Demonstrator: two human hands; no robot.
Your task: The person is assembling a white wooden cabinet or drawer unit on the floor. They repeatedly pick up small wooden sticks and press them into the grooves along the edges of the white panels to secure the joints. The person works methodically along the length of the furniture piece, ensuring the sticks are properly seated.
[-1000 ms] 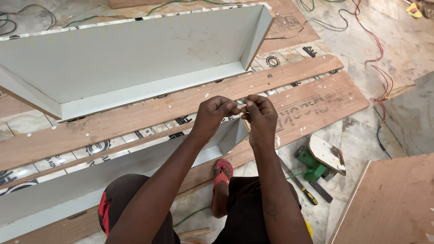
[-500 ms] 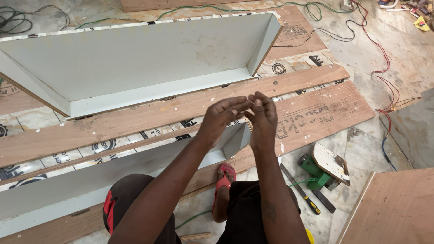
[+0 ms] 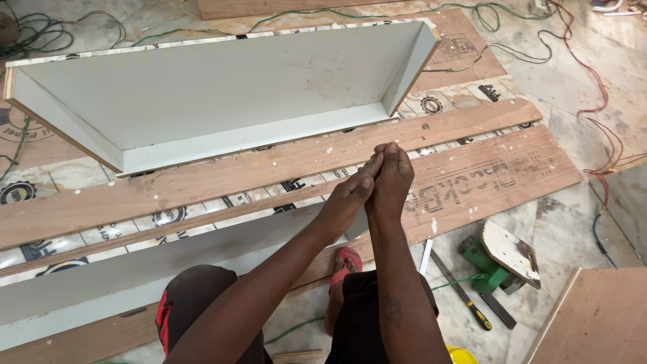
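Observation:
My left hand (image 3: 347, 197) and my right hand (image 3: 392, 176) are pressed together palm to palm, fingers straight and pointing away from me. They hover above a long brown wooden plank (image 3: 222, 178). Whatever may lie between the palms is hidden. Past the plank lies a large open white cabinet box (image 3: 222, 101) on its back. Under my forearms runs a long white laminated board (image 3: 155, 266). My foot in a red sandal (image 3: 345, 259) rests below the hands.
To the right on the floor sit a green power tool (image 3: 492, 259) and a yellow-handled hand tool (image 3: 465, 300). A plywood sheet (image 3: 596, 323) fills the lower right corner. Red and green cables (image 3: 593, 87) trail across the far floor. A printed wide board (image 3: 485, 175) lies right of the hands.
Earlier my fingertips pinched a small white piece between both hands. Now the hands are flattened against each other and the piece is out of sight. The view has shifted slightly.

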